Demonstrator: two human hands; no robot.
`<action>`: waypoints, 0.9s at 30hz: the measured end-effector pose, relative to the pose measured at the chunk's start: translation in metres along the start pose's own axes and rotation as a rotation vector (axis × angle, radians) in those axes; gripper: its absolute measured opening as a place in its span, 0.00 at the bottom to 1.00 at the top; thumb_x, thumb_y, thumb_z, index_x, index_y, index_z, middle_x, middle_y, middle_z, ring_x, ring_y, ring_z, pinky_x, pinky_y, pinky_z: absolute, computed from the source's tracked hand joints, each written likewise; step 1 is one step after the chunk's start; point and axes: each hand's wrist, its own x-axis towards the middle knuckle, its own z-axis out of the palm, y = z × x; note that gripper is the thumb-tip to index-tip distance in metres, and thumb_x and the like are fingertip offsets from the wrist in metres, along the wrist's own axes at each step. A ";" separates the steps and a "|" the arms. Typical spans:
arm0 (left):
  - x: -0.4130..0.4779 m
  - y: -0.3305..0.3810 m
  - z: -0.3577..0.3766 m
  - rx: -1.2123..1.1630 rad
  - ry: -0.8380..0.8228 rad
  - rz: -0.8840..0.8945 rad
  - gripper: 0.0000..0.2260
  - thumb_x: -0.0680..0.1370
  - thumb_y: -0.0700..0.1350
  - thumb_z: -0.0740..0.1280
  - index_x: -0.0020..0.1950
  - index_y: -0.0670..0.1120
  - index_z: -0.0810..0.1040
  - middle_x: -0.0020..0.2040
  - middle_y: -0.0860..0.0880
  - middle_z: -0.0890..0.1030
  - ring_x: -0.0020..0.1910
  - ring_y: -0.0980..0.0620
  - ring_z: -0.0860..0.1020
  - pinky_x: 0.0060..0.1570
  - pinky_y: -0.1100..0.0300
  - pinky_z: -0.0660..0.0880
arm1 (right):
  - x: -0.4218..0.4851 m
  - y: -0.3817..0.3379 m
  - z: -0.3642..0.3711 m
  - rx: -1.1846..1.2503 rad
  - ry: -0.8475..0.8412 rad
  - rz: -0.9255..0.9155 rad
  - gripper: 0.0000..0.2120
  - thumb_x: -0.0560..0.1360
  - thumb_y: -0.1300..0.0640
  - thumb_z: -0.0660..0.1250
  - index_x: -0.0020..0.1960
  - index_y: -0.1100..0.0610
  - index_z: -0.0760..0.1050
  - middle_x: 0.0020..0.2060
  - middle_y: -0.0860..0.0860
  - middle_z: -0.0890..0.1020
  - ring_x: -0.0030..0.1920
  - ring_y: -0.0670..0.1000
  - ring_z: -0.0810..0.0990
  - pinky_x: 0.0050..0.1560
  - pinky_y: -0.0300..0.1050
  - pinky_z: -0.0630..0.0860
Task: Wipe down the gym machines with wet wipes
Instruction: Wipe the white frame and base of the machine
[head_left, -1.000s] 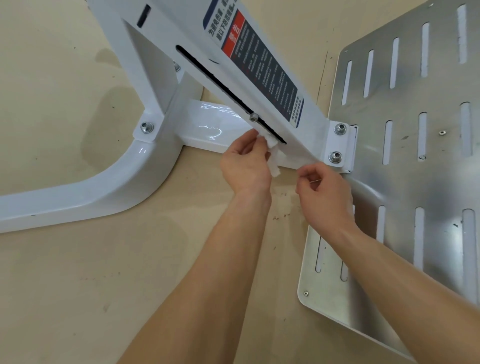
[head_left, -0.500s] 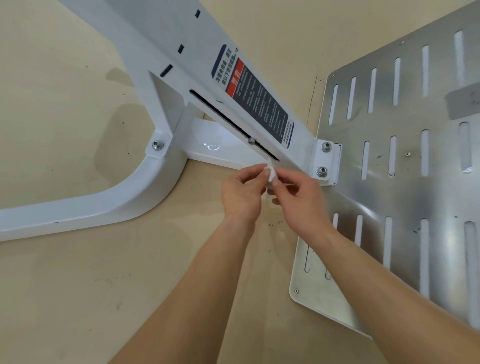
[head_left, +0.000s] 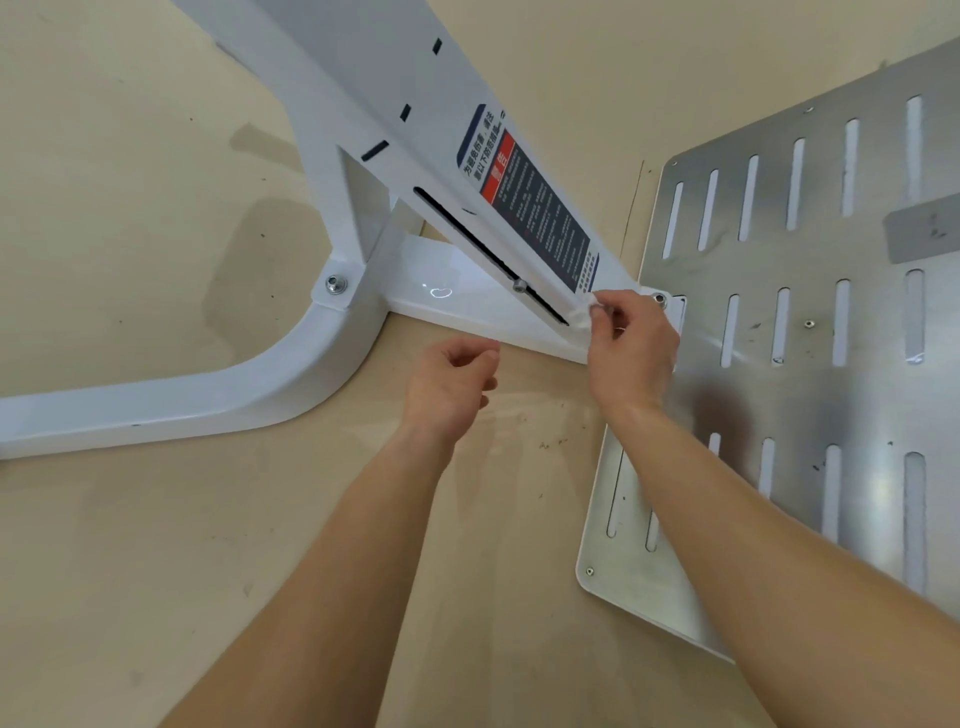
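— Between the fingers (head_left: 615, 304) of the right hand (head_left: 631, 348), what is that white thing?

— A wet wipe (head_left: 582, 317), crumpled small. Thumb and fingertips pinch it and press it against the white sloping beam (head_left: 395, 104) of the gym machine, right at the lower end of the black slot (head_left: 483, 249).

— And just above those fingers?

— The foot of the warning label (head_left: 530, 202), dark with a red block; its print is too small to read. A little to their left, a slot bolt (head_left: 519, 285) sits in the black slot.

— To the right of them?

— A slotted metal plate (head_left: 810, 395) lying flat on the floor (head_left: 130, 571). The beam's end meets it just behind the knuckles, where one bolt head shows beside them.

— What about the left hand (head_left: 449, 384)?

— It hovers over the beige floor, to the left of and below the right fingers, clear of the wipe. Its own fingers (head_left: 478, 358) are loosely curled and hold nothing. Their tips are close to the lower edge of the white cross bar (head_left: 457, 296); whether they touch it I cannot tell.

— And farther left of that hand?

— A curved base tube (head_left: 208, 395) runs off along the floor. A bracket bolt (head_left: 335, 284) fastens the joint where the tube meets the upright.
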 end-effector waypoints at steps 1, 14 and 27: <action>0.000 0.000 -0.003 -0.003 0.008 -0.013 0.05 0.80 0.43 0.68 0.51 0.49 0.83 0.48 0.51 0.83 0.47 0.51 0.83 0.51 0.55 0.81 | -0.001 0.004 -0.002 -0.029 -0.003 0.027 0.09 0.81 0.58 0.64 0.58 0.53 0.82 0.51 0.49 0.82 0.51 0.51 0.81 0.56 0.44 0.75; 0.003 0.006 -0.030 -0.075 0.085 -0.070 0.06 0.80 0.41 0.66 0.54 0.45 0.81 0.47 0.50 0.82 0.42 0.52 0.81 0.47 0.57 0.79 | -0.005 -0.018 0.007 -0.018 0.014 -0.159 0.13 0.81 0.61 0.64 0.62 0.58 0.81 0.59 0.52 0.81 0.59 0.48 0.78 0.64 0.40 0.73; -0.018 -0.009 -0.096 -0.076 0.218 -0.076 0.05 0.79 0.44 0.66 0.51 0.48 0.82 0.50 0.52 0.83 0.41 0.55 0.82 0.47 0.57 0.78 | -0.055 -0.104 0.029 0.088 -0.155 -0.525 0.10 0.74 0.65 0.69 0.54 0.58 0.81 0.49 0.49 0.80 0.47 0.44 0.77 0.51 0.35 0.76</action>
